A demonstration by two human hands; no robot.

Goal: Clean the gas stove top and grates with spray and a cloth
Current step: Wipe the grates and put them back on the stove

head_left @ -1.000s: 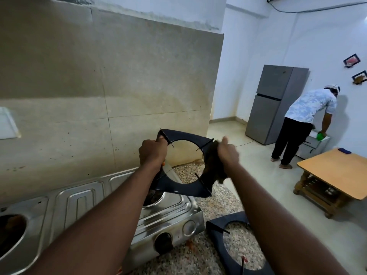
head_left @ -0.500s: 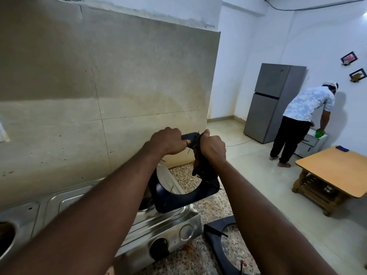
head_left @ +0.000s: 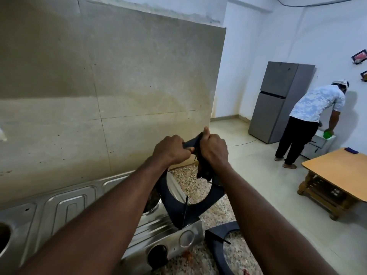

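Note:
I hold a black square grate [head_left: 178,205] upright above the right end of the steel gas stove [head_left: 79,215], its lower corner near the stove's front edge. My left hand [head_left: 171,151] is closed on the grate's top edge. Right beside it, my right hand [head_left: 213,149] presses a dark cloth [head_left: 202,167] against the same top edge, the cloth hanging down over the grate's right side. A second black grate [head_left: 218,247] lies flat on the speckled counter to the right of the stove. No spray bottle is in view.
A beige tiled wall [head_left: 119,86] rises directly behind the stove. The granite counter [head_left: 190,181] ends at the right. Across the room another person [head_left: 309,120] bends beside a grey fridge [head_left: 278,102], with a low wooden table [head_left: 337,175] nearby.
The grate has been turned from facing me to hanging upright. My two hands have come together on its top edge, and the view has shifted slightly left and down.

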